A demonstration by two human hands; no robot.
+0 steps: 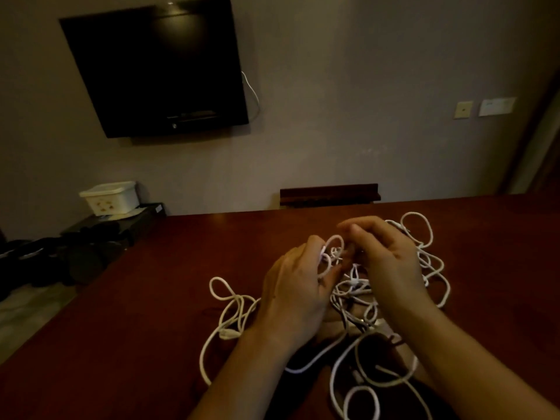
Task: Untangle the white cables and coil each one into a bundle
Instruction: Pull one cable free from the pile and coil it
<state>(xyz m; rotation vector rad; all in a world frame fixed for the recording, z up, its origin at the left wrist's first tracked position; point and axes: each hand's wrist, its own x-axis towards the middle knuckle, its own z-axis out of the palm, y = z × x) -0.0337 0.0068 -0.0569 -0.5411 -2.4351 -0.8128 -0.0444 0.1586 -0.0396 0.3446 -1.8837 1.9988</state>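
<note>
White cables [351, 294] lie knotted on the dark red bench [151, 298], directly beneath both hands. The left hand [295, 294] pinches a raised loop in curled fingers [315, 247]; the right hand [391, 262] curls over the knot beside it, its grip unclear.

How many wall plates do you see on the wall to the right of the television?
2. A beige wall plate sits left of a wider white wall plate, side by side on the wall's right part. Others may be hidden beyond the frame.
</note>
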